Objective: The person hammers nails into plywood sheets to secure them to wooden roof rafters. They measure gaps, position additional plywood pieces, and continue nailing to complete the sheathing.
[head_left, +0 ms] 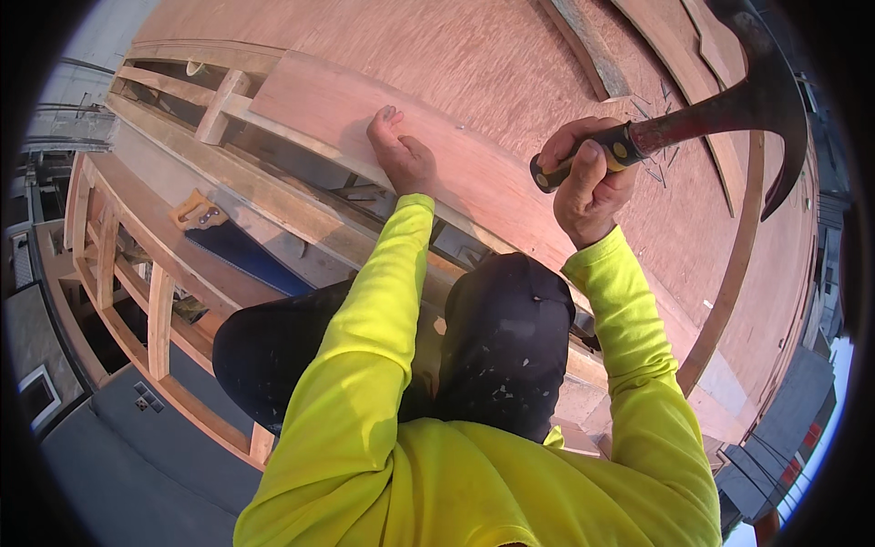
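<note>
My right hand (pixel 594 187) is wrapped round the black and yellow grip of a claw hammer (pixel 684 126), raised at the right; its red shaft runs out to a dark, curved head. My left hand (pixel 401 155) is over a reddish plywood strip (pixel 337 105), its fingers curled together; whether something small is between them I cannot make out. The strip lies along the edge of a wider plywood sheet (pixel 437 41), over a timber frame (pixel 273 141). Loose nails (pixel 654 137) are scattered on the sheet beyond the hammer grip.
A handsaw (pixel 241 251) with a wooden handle and blue blade lies on a lower board at the left. Rough wood strips (pixel 588 50) rest on the sheet. Gaps show between the frame's beams. An open railing-like timber frame (pixel 159 319) drops away at the lower left.
</note>
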Demonstrator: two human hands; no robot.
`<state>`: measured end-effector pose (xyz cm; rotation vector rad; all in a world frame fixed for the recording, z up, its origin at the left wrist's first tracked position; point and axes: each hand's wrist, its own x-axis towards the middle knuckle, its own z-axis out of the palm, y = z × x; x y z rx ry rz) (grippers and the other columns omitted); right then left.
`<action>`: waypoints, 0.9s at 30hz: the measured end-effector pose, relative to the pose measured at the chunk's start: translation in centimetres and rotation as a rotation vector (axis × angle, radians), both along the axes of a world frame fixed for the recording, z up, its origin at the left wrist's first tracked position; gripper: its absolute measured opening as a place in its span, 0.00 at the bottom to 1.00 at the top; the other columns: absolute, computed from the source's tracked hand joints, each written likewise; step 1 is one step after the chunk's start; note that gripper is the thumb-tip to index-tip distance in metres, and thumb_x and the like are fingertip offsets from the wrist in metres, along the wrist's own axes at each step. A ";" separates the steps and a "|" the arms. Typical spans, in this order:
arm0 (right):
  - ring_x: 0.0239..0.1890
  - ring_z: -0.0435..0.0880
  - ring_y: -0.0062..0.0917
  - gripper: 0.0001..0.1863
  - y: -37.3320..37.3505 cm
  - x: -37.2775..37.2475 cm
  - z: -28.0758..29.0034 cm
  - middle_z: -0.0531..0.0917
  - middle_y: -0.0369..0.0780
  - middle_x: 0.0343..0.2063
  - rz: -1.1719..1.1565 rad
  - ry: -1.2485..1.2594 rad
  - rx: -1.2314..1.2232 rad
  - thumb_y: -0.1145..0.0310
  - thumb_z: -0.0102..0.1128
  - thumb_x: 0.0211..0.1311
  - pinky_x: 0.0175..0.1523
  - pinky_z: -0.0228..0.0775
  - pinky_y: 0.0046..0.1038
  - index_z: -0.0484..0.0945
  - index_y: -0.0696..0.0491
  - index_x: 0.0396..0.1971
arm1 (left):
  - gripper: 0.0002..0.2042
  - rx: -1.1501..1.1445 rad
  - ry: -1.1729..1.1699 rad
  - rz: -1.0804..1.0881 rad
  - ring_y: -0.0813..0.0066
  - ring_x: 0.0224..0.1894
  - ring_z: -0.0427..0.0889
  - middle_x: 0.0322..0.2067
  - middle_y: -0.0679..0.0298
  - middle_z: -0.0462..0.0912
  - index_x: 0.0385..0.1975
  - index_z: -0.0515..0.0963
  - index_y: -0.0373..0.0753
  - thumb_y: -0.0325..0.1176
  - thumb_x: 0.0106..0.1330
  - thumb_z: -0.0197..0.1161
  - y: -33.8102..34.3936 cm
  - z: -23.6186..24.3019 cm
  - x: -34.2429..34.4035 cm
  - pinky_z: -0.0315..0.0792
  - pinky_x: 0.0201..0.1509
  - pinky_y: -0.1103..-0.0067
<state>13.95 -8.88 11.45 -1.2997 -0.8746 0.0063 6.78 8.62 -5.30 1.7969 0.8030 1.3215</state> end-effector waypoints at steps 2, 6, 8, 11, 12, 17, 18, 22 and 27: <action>0.21 0.76 0.23 0.14 -6.4 1.8 -7.1 0.74 0.43 0.19 0.015 -0.134 -0.904 0.63 0.58 0.71 0.28 0.70 0.26 0.68 0.59 0.42 | 0.26 -0.037 -0.017 -0.026 0.52 0.52 0.76 0.48 0.46 0.72 0.56 0.65 0.30 0.15 0.54 0.42 -1.0 0.1 0.2 0.69 0.60 0.63; 0.20 0.75 0.25 0.14 -5.9 3.1 -6.6 0.72 0.43 0.18 0.006 -0.123 -1.095 0.63 0.59 0.71 0.28 0.68 0.29 0.70 0.58 0.44 | 0.25 -0.038 -0.066 -0.013 0.52 0.53 0.75 0.48 0.46 0.72 0.55 0.66 0.30 0.15 0.54 0.41 -0.1 -0.2 0.3 0.68 0.61 0.62; 0.19 0.75 0.26 0.15 -1.9 0.7 -1.4 0.72 0.42 0.17 -0.028 0.089 -0.759 0.62 0.59 0.71 0.28 0.68 0.29 0.71 0.58 0.45 | 0.24 -0.053 -0.014 0.015 0.51 0.52 0.76 0.48 0.46 0.72 0.54 0.66 0.29 0.16 0.55 0.41 0.0 0.7 -0.6 0.68 0.61 0.62; 0.18 0.76 0.30 0.15 -2.6 0.4 -5.8 0.74 0.42 0.18 -0.054 0.028 -0.516 0.62 0.59 0.71 0.27 0.68 0.32 0.69 0.57 0.44 | 0.23 -0.033 -0.060 -0.013 0.51 0.52 0.76 0.49 0.46 0.72 0.55 0.65 0.28 0.16 0.55 0.41 -0.3 0.7 0.2 0.68 0.61 0.62; 0.18 0.78 0.33 0.15 -3.8 1.0 -7.9 0.76 0.43 0.19 -0.048 -0.006 -0.505 0.62 0.59 0.71 0.27 0.70 0.34 0.68 0.57 0.44 | 0.24 -0.051 -0.036 -0.015 0.51 0.52 0.76 0.49 0.45 0.72 0.55 0.65 0.28 0.16 0.55 0.41 -0.6 0.6 -0.2 0.68 0.61 0.62; 0.28 0.83 0.52 0.19 -6.7 2.6 -7.3 0.81 0.55 0.24 -0.030 -0.146 -1.279 0.57 0.58 0.69 0.34 0.74 0.46 0.70 0.59 0.41 | 0.25 -0.107 -0.111 -0.057 0.53 0.52 0.77 0.52 0.43 0.71 0.57 0.64 0.27 0.16 0.55 0.40 1.1 1.2 1.0 0.69 0.61 0.64; 0.28 0.83 0.52 0.19 -7.9 2.0 -7.0 0.81 0.54 0.24 -0.083 -0.125 -1.232 0.56 0.59 0.68 0.34 0.75 0.46 0.71 0.59 0.41 | 0.26 -0.183 -0.120 -0.116 0.54 0.53 0.78 0.53 0.43 0.71 0.58 0.64 0.27 0.16 0.55 0.40 0.1 0.9 -0.1 0.69 0.61 0.64; 0.30 0.83 0.48 0.20 -14.5 2.7 -8.4 0.82 0.49 0.31 -0.311 -0.280 -1.107 0.55 0.63 0.65 0.35 0.76 0.43 0.74 0.57 0.44 | 0.20 -0.330 -0.051 -0.082 0.60 0.48 0.82 0.51 0.47 0.77 0.56 0.65 0.28 0.23 0.64 0.44 1.1 0.8 -1.0 0.72 0.58 0.69; 0.42 0.83 0.44 0.15 -19.1 3.2 -10.0 0.81 0.47 0.32 -0.320 -0.191 -1.117 0.60 0.63 0.64 0.45 0.75 0.42 0.79 0.55 0.43 | 0.17 -0.293 -0.005 0.003 0.63 0.46 0.83 0.47 0.48 0.81 0.55 0.68 0.27 0.22 0.67 0.44 -0.3 0.5 -4.5 0.75 0.54 0.72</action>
